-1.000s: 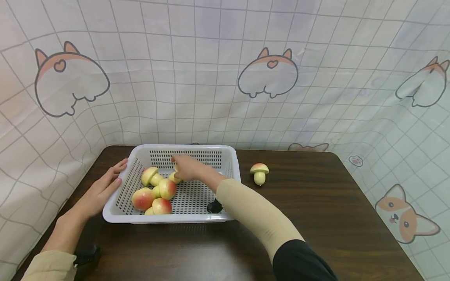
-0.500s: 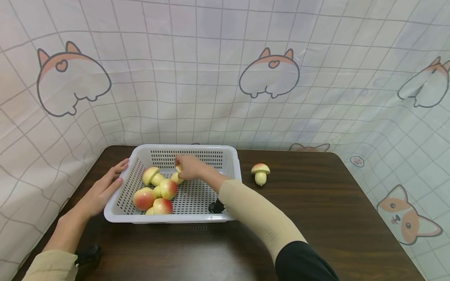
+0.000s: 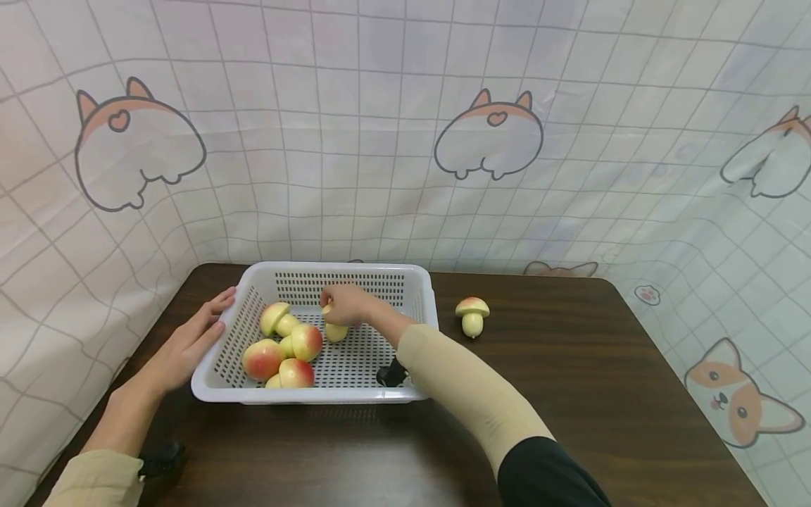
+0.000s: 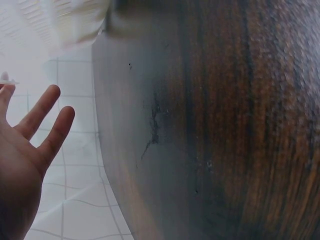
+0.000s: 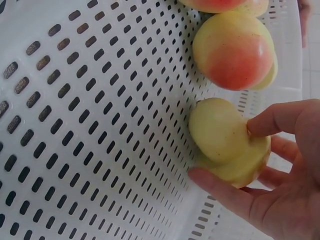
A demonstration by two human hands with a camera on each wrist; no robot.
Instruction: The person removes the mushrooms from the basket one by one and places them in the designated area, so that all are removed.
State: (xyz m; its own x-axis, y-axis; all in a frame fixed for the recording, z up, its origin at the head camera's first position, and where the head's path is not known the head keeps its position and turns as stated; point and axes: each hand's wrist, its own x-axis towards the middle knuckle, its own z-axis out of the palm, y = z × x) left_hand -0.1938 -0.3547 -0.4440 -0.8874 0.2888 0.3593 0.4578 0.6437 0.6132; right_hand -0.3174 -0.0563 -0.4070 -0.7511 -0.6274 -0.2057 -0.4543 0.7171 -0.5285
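Note:
My right hand (image 3: 348, 308) reaches into a white perforated plastic basket (image 3: 310, 396). It grips a yellow mushroom-shaped toy (image 5: 220, 130) by its cap, thumb on one side and fingers on the other, stem low over the basket floor. My left hand (image 3: 184, 348) rests its fingers along the basket's left rim; the left wrist view shows this hand (image 4: 25, 160) with fingers spread. Several more mushroom toys with red-and-yellow caps lie in the basket's left half, among them a front one (image 3: 296, 373) and a back one (image 3: 274, 319).
Another mushroom toy (image 3: 472, 317) stands on the dark wood table (image 3: 570, 380), right of the basket. A white grid-patterned cloth (image 3: 355, 176) with cartoon dogs hangs behind and at both sides. Black wrist devices show below each hand, the right one (image 3: 391, 374) over the basket's front part.
My right hand has moved a little to the right with the mushroom toy, away from the others. My left hand stays on the rim. The head view has shifted slightly.

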